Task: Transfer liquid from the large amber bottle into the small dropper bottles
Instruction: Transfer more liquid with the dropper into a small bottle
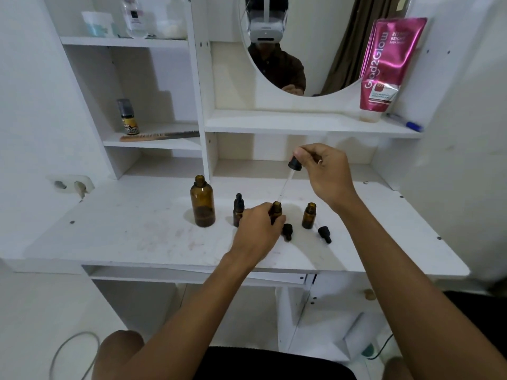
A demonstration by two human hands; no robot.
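The large amber bottle [203,204] stands uncapped on the white desk [137,231], with a little liquid at its bottom. My left hand [255,231] grips a small open amber bottle [276,209] upright on the desk. My right hand [326,174] pinches the black bulb of a long glass dropper [288,179], whose tip hangs just above that bottle's mouth. A capped small bottle [238,209] stands left of my left hand. Another open small bottle [309,215] stands to the right. Two black dropper caps [287,231] [324,233] lie on the desk in front.
White shelves rise behind the desk, with an oval mirror [301,50] above. A pink tube [384,67] and a pen [406,123] sit on the right shelf. A comb [159,136] and a small spray bottle [128,116] rest on the left shelf. A wall socket [72,185] is at the left.
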